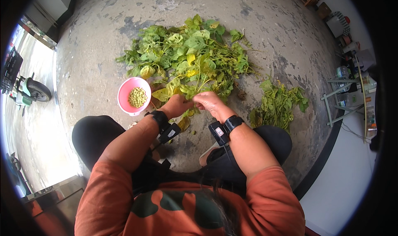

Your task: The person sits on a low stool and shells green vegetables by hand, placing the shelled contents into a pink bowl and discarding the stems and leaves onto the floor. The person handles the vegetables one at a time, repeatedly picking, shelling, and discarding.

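Observation:
My left hand point(176, 105) and my right hand point(209, 102) meet fingertip to fingertip at the near edge of a heap of leafy bean plants point(178, 49). Both are closed in a pinch on what looks like a green bean pod, mostly hidden by the fingers. Just beyond the fingertips, light green pods point(188, 89) hang among stems and yellowing leaves. Left of my left hand stands a pink bowl point(123, 96) with shelled pale green beans point(137, 97) in it. Each wrist wears a black strap with a small device.
A smaller bunch of bean plants point(278, 103) lies on the worn concrete floor point(95, 41) to the right. Farther right, a folding-legged table point(346, 97) stands by the wall. A two-wheeler's wheel point(38, 89) shows at the doorway on the left.

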`<state>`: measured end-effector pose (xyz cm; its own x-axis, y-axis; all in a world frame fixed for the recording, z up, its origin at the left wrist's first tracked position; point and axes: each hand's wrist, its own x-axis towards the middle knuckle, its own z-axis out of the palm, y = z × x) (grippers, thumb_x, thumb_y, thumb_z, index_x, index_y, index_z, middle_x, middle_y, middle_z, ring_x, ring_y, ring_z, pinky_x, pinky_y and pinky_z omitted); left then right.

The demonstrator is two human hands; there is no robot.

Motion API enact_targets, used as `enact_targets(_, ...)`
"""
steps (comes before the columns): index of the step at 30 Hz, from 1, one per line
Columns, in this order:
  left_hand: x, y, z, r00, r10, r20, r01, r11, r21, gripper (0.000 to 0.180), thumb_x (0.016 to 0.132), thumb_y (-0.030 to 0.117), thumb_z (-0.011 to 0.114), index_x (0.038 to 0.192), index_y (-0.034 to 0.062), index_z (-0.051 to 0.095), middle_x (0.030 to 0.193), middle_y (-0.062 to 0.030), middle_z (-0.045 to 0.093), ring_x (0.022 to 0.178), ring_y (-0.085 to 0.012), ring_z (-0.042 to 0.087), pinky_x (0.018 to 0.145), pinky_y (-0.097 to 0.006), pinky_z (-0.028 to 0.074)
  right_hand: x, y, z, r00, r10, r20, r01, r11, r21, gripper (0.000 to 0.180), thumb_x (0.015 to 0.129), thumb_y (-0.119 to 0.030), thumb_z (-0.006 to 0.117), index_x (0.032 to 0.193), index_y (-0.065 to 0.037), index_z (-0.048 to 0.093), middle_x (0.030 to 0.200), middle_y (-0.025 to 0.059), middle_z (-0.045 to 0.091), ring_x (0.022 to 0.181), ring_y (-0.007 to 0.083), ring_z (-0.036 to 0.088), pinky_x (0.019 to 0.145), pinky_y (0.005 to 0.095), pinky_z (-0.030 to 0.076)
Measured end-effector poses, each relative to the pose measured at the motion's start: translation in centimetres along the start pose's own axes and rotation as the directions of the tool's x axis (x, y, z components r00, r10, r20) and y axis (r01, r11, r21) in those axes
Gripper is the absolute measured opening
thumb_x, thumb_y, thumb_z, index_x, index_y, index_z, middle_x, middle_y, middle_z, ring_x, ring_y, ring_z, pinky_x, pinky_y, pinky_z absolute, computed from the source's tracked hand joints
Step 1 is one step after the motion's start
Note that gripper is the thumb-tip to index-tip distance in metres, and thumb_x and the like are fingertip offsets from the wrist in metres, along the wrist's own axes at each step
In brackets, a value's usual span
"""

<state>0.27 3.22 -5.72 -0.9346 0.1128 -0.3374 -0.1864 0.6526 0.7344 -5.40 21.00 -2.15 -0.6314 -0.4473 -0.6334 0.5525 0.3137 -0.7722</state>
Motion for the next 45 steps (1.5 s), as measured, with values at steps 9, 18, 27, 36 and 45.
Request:
enact_targets(9,-0.1,1.2,-0.1,0.999,-0.022,0.037,0.026,0.994,-0.111,0.031,0.091,0.03,0.062,0.097,0.0,0.063,0.07,-0.0102,0.064,0.057,-0.0183,0.059,0.054,-0.033,0.046,0.3,0.2,0.3,0.997,0.041,-0.064,-0.037,0.998,0.051,0.018,0.086,-0.023,0.065,0.085,-0.005,0.065,0.075,0.0009,0.062,0.066,0.0101,0.056,0.059,0.0243,0.046)
enact_targets(18,-0.8,1.8,-2.5,0.882,0.026,0.471,0.433,0.352,-0.83,0.026,0.099,0.031,0.05,0.092,0.0069,0.055,0.067,-0.0002,0.045,0.05,-0.0101,0.038,0.043,-0.024,0.028,0.7,1.0,-1.3,0.979,-0.07,0.192,-0.031,0.877,0.479,0.013,0.091,-0.019,0.061,0.086,-0.007,0.062,0.077,0.002,0.063,0.067,0.01,0.057,0.06,0.0228,0.047)
enact_targets(27,-1.3,2.8,-2.4,0.928,-0.157,0.338,0.354,0.657,-0.666,0.037,0.1,0.041,0.045,0.1,0.0064,0.058,0.068,-0.002,0.054,0.047,-0.0113,0.047,0.041,-0.025,0.036,0.2,0.8,0.1,0.994,-0.108,0.033,0.1,0.977,0.186,0.012,0.089,-0.019,0.062,0.085,-0.007,0.063,0.073,-0.0004,0.062,0.064,0.0086,0.055,0.06,0.0219,0.045)
enact_targets(36,-0.3,0.8,0.1,0.991,0.111,-0.073,-0.125,0.963,-0.237,0.032,0.096,0.028,0.043,0.09,0.0003,0.057,0.065,-0.0103,0.058,0.052,-0.0209,0.056,0.049,-0.036,0.045,0.2,1.6,1.6,0.996,-0.068,-0.056,0.082,0.95,0.302,0.013,0.09,-0.02,0.063,0.087,-0.008,0.064,0.074,-0.0017,0.06,0.064,0.0079,0.056,0.055,0.0221,0.044)
enact_targets(45,0.5,1.0,0.7,0.953,-0.03,-0.302,-0.064,0.953,-0.297,0.039,0.092,0.026,0.044,0.076,-0.0049,0.061,0.063,-0.0179,0.061,0.058,-0.0268,0.058,0.057,-0.041,0.045,1.5,1.8,2.8,0.98,-0.133,-0.151,0.185,0.888,0.422,0.014,0.086,-0.015,0.064,0.088,-0.001,0.064,0.07,0.0042,0.062,0.056,0.0127,0.056,0.052,0.0264,0.045)
